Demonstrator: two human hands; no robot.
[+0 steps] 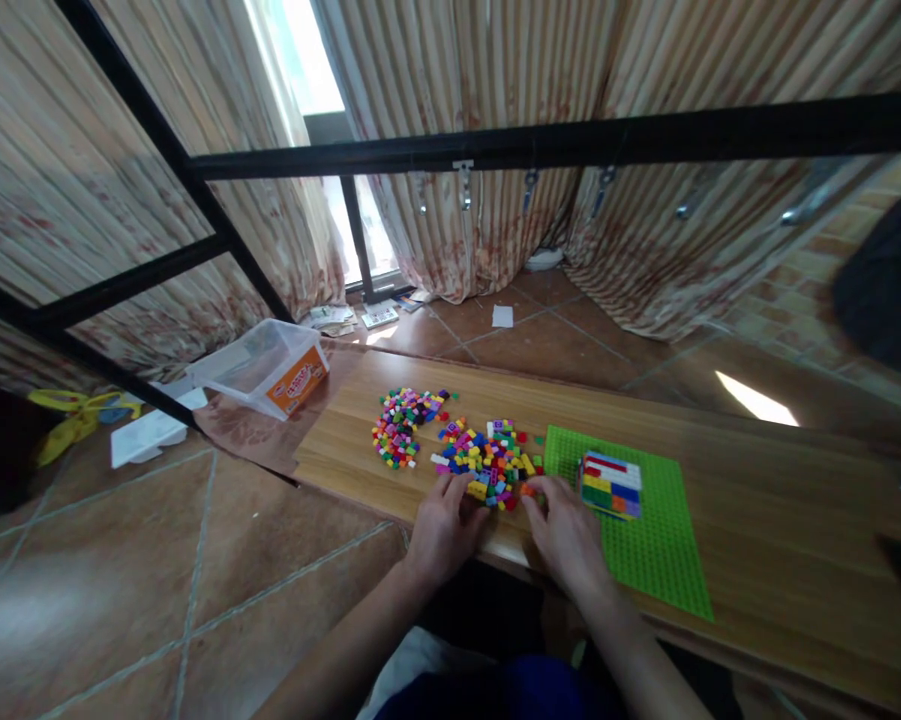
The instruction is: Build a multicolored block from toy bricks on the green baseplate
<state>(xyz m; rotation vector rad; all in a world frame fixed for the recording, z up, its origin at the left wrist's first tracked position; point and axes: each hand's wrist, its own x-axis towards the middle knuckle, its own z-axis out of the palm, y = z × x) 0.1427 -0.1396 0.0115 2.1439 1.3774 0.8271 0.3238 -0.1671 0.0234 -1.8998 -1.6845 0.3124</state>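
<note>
My left hand rests at the near edge of a pile of small toy bricks, thumb and fingers apart, its fingertips by a yellow brick. At the right side of this pile, my right hand has its thumb and forefinger on a small orange brick. Right of that hand lies a green baseplate. On the baseplate stands a block built of multicoloured bricks, with red, white, yellow, green, blue and orange on top. A second pile of loose bricks sits further left.
The bricks lie on a long wooden table. Left of it stands a clear plastic box with an orange label. A black metal frame crosses in front of striped curtains. Papers lie on the tiled floor.
</note>
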